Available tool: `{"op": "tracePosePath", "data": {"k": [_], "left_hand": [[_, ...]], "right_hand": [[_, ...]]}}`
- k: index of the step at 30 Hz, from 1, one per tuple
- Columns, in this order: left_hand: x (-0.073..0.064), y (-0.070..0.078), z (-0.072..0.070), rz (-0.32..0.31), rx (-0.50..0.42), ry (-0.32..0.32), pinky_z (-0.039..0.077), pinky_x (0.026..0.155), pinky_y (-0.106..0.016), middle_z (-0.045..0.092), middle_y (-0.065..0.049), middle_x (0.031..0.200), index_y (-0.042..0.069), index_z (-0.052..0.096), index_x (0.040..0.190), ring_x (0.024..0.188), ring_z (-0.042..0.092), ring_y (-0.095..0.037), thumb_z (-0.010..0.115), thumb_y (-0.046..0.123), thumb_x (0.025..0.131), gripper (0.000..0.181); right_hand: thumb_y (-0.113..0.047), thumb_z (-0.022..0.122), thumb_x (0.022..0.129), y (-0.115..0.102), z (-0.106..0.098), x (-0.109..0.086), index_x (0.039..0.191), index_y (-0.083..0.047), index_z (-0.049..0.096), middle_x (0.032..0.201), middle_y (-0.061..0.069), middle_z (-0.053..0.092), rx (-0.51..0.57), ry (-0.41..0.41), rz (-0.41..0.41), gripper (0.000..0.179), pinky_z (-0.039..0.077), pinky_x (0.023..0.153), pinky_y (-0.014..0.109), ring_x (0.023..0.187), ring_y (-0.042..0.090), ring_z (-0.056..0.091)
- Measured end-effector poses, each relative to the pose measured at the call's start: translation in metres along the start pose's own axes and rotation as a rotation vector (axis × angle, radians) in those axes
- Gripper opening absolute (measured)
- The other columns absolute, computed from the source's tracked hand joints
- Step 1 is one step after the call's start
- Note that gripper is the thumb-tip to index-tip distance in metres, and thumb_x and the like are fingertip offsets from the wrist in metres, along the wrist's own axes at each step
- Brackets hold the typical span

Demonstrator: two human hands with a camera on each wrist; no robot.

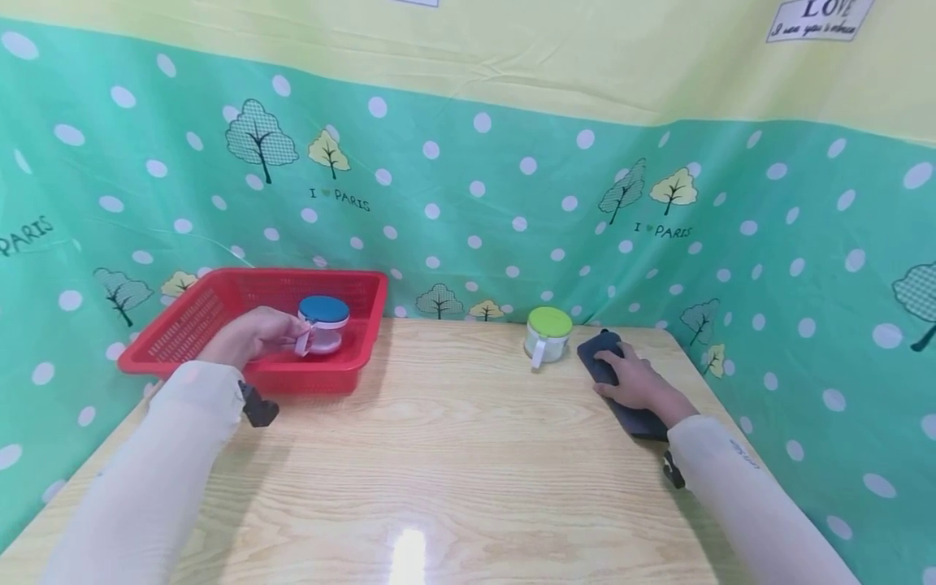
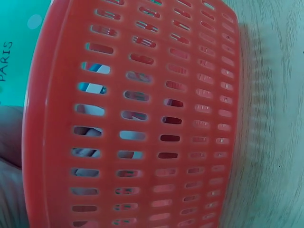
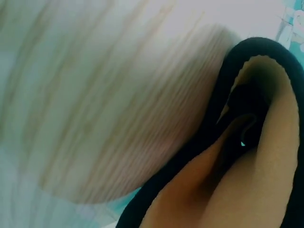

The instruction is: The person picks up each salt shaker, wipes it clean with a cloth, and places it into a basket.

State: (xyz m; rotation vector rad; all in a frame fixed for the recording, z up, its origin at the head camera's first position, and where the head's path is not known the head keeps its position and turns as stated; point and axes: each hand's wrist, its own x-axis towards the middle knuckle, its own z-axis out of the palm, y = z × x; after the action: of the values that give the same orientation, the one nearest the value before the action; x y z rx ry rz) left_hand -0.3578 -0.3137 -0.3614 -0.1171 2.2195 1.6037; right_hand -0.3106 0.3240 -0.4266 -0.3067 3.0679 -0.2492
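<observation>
Red slotted basket (image 1: 314, 382): on the wood-grain table (image 1: 439, 447), at its left.
Left hand (image 1: 265, 329): reaches over the rim, pinching 1 mug-style handle.
Blue-lidded jar (image 1: 324, 310): upright inside the basket.
Green-lidded jar (image 1: 548, 323): upright beside the pouch.
Dark pouch (image 1: 640, 422): at table's right.
Right hand (image 1: 634, 383): over the pouch, touching; grip, cannot tell.

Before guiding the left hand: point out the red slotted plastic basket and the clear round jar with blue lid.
Red slotted plastic basket (image 2: 156, 107), left wrist view: wall, between slots.
Clear round jar with blue lid (image 1: 329, 336), head view: body.
</observation>
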Motion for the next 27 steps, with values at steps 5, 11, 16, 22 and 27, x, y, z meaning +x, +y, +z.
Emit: {"op": "tracePosePath", "data": {"k": [5,11,16,22,27], "left_hand": [[-0.0004,0.0001,0.0028,0.015,0.107,0.033,0.057,0.092,-0.041,0.068,-0.005,0.093,-0.008,0.063,0.121,0.09,0.063,-0.023,0.06,0.012,0.103,0.027],[-0.0002,-0.0006,0.0024,0.02,0.123,0.012,0.057,0.091,-0.04,0.069,-0.006,0.091,-0.009,0.065,0.117,0.088,0.063,-0.024,0.058,0.011,0.104,0.025],[-0.0008,-0.0008,0.0012,0.015,0.136,-0.003,0.056,0.091,-0.039,0.07,-0.005,0.087,-0.008,0.068,0.113,0.086,0.065,-0.022,0.057,0.012,0.104,0.024],[-0.0024,-0.0005,0.0014,0.004,0.246,0.084,0.056,0.087,-0.038,0.069,-0.006,0.083,-0.007,0.069,0.108,0.086,0.064,-0.025,0.064,0.014,0.101,0.023],[-0.0032,-0.0011,0.0012,0.013,0.337,0.107,0.054,0.081,-0.034,0.067,-0.007,0.082,-0.007,0.071,0.103,0.086,0.06,-0.026,0.064,0.014,0.101,0.023]], "right_hand": [[-0.027,0.063,0.101,0.0013,0.0016,-0.0003,0.152,-0.008,0.042,0.154,0.042,0.019,-0.01,-0.011,0.013,0.058,0.038,0.094,0.08,0.127,0.073,0.035],[-0.022,0.061,0.102,0.0016,0.0011,-0.0018,0.153,-0.009,0.041,0.154,0.042,0.019,-0.031,-0.019,0.027,0.056,0.042,0.091,0.077,0.126,0.072,0.037],[-0.016,0.063,0.1,0.002,-0.0008,-0.0027,0.15,-0.007,0.043,0.15,0.044,0.023,-0.043,-0.007,0.012,0.055,0.045,0.089,0.075,0.123,0.07,0.04],[-0.014,0.064,0.1,0.0019,0.0,-0.0037,0.149,-0.007,0.045,0.149,0.043,0.027,-0.06,0.015,0.013,0.054,0.047,0.089,0.073,0.122,0.067,0.044],[-0.018,0.064,0.1,0.002,0.0004,-0.0085,0.15,-0.008,0.045,0.151,0.042,0.025,-0.068,0.025,0.016,0.055,0.048,0.088,0.073,0.123,0.066,0.044]]}}
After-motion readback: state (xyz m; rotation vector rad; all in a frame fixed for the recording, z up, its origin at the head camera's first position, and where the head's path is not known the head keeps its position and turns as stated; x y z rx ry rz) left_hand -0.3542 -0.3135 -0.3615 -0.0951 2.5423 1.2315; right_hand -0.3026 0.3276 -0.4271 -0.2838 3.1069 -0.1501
